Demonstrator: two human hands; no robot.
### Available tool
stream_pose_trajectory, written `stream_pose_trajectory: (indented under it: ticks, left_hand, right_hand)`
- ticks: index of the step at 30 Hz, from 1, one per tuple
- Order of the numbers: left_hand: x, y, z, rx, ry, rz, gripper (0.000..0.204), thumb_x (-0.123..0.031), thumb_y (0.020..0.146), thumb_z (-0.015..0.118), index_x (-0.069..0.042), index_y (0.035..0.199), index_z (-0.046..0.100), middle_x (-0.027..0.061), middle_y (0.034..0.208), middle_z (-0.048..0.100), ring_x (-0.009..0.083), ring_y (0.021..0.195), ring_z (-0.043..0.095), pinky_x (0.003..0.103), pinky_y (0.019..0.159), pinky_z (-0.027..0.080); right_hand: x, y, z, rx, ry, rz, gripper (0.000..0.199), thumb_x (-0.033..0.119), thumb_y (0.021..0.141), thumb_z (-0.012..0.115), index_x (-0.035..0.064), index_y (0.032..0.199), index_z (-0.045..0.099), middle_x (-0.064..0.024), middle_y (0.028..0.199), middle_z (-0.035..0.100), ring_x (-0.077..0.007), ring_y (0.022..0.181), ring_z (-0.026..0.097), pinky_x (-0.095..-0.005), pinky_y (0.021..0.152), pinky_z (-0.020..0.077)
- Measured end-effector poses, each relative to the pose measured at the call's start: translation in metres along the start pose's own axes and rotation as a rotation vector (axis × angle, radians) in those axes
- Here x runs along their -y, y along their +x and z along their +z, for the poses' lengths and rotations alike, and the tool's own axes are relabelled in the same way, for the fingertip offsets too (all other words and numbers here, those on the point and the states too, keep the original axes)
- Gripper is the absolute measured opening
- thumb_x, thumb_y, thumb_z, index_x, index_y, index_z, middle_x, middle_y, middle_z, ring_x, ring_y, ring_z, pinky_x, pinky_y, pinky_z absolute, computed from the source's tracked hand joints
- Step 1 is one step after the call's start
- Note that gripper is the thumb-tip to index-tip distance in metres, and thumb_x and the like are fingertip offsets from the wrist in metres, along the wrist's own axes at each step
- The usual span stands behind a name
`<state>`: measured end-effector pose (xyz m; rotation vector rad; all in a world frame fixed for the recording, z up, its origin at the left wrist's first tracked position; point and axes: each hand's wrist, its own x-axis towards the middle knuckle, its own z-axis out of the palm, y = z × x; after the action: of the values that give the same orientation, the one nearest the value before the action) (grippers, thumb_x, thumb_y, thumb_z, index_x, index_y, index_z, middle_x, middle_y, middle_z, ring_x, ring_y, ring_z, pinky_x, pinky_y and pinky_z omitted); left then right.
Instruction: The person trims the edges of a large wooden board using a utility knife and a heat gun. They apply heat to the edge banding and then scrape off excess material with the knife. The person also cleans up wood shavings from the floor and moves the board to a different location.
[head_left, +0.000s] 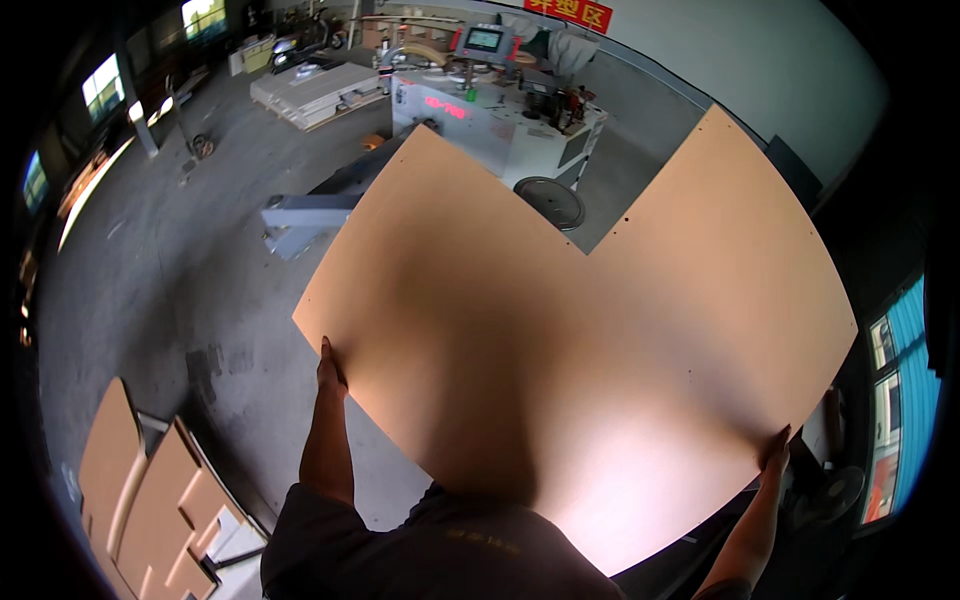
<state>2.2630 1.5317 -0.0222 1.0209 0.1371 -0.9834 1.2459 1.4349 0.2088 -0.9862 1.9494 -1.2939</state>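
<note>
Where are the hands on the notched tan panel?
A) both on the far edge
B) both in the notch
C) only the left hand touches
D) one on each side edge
D: the left hand grips the tan panel at its left edge, the right hand its right edge.

The notched board (580,330) between the left hand (328,368) and right hand (777,450) is plain pale tan, unpatterned; beyond it a white machine (480,120); left of the left hand, grey stained concrete floor (170,270), tan board offcuts (150,490)
</note>
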Motion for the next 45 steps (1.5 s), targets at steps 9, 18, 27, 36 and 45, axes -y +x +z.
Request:
stream_pose_trajectory:
  ticks: [9,18,27,36,45]
  left_hand:
    - [0.015,0.094,0.143,-0.091,0.132,0.051,0.08,-0.06,0.095,0.054,-0.005,0.15,0.036,0.0108,0.153,0.042,0.027,0.138,0.043,0.041,0.112,0.038]
    - [0.018,0.233,0.188,-0.12,0.181,0.051,0.079,-0.059,0.095,0.056,-0.005,0.149,0.036,0.0108,0.151,0.044,0.0265,0.135,0.046,0.041,0.11,0.042]
    - [-0.015,0.415,0.234,-0.256,0.289,0.012,0.081,-0.056,0.092,0.063,-0.002,0.147,0.037,0.0107,0.146,0.049,0.0264,0.127,0.053,0.041,0.104,0.048]
    - [-0.029,0.482,0.298,-0.389,0.396,-0.039,0.078,-0.057,0.092,0.061,-0.004,0.146,0.04,0.0096,0.14,0.054,0.0282,0.123,0.055,0.047,0.1,0.049]
    - [-0.019,0.494,0.324,-0.496,0.514,-0.087,0.076,-0.054,0.093,0.062,-0.001,0.143,0.042,0.0121,0.137,0.055,0.0283,0.117,0.059,0.044,0.097,0.052]
  right_hand:
    - [0.008,0.198,0.149,-0.069,-0.098,0.011,0.093,0.075,0.089,0.048,0.0009,0.145,0.046,-0.0139,0.141,0.056,-0.0264,0.127,0.054,-0.0346,0.105,0.0416]
    - [0.012,0.335,0.331,0.031,-0.317,0.198,0.093,0.07,0.091,0.05,-0.0093,0.139,0.048,-0.0231,0.139,0.055,-0.032,0.128,0.054,-0.0387,0.104,0.0434]
    - [0.016,0.396,0.466,-0.022,-0.642,0.259,0.099,0.079,0.088,0.043,-0.0134,0.121,0.06,-0.0276,0.116,0.066,-0.038,0.107,0.064,-0.0439,0.086,0.0515]
    - [-0.002,0.45,0.524,-0.014,-0.681,0.331,0.1,0.077,0.089,0.043,-0.0157,0.125,0.056,-0.0318,0.117,0.064,-0.0415,0.11,0.063,-0.0466,0.088,0.0511]
    - [-0.038,0.481,0.522,0.042,-0.919,0.185,0.095,0.075,0.093,0.036,-0.0135,0.101,0.067,-0.0333,0.094,0.068,-0.0445,0.084,0.067,-0.0509,0.067,0.0515]
